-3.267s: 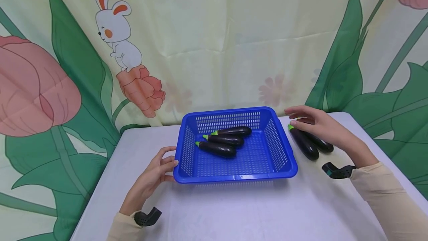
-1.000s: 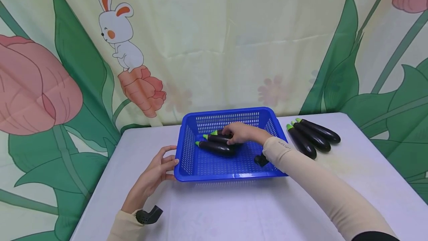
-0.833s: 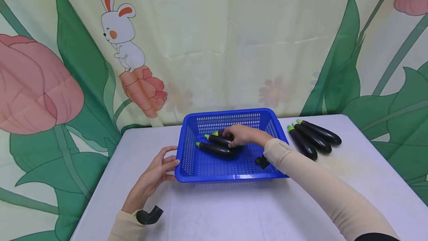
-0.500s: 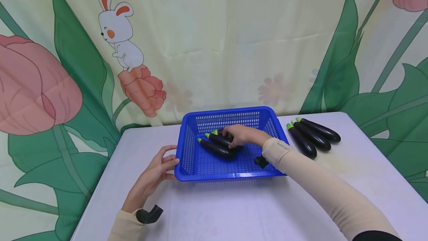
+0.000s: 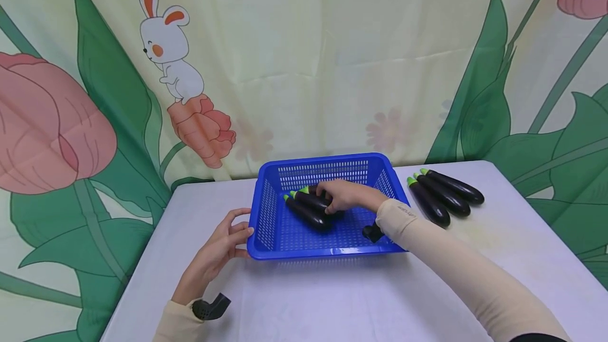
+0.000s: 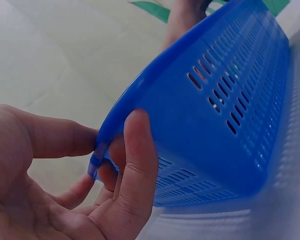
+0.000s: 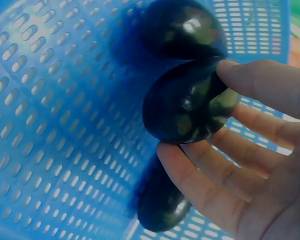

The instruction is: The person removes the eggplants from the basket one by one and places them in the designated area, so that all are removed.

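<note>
Inside blue basket (image 5: pixel 380 236), right hand (image 5: pixel 343 196) curled round middle eggplant (image 5: pixel 311 200), thumb on one side, fingers on other, pinching blunt end (image 7: pixel 187 107). Its long axis runs left-right, green stem toward left wall, blunt end in palm. Two more eggplants lie just beside it, touching. Left hand (image 5: pixel 219 247) pinches basket's near-left corner (image 6: pixel 97 150), thumb over rim, fingers outside wall. Three eggplants (image 5: pixel 444 193) lie on table (image 5: pixel 304 300), right of basket, well apart from either hand.

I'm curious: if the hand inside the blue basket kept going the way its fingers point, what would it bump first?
Probably the basket's left wall; the right hand already grips an eggplant and points left. Depth is hard to judge.
</note>
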